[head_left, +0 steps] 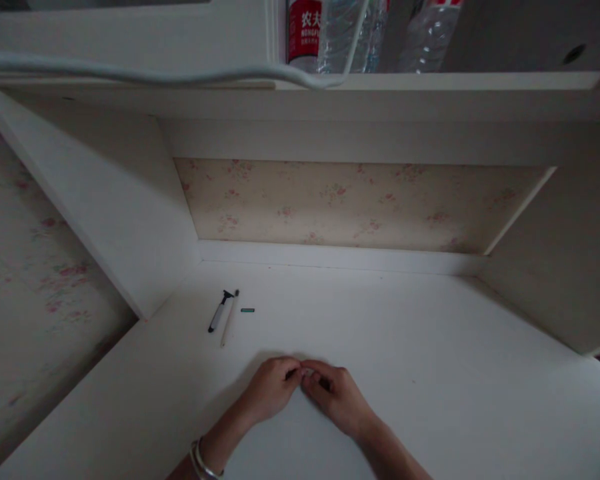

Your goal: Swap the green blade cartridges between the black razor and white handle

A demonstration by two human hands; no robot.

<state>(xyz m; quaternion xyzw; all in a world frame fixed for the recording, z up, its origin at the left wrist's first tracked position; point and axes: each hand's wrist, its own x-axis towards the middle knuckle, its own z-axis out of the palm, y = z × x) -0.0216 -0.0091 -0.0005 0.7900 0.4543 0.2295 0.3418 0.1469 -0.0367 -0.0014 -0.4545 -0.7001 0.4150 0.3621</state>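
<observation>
Bottles (330, 33) on shelf above. Pen (219, 312), thin stick (229, 320), green piece (247, 310) lie on table (430, 347), near hands, not touched. Left hand (273, 388), right hand (337, 395): grip curled together, fingertips meeting; if something held, cannot tell.

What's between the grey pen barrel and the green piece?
A thin pale rod, close beside the pen barrel and apart from the green piece, in the head view.

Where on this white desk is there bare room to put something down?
The right half of the desk, from the right hand to the side panel, is bare. Crowded only at left: pen body, thin stick, green piece.
</observation>
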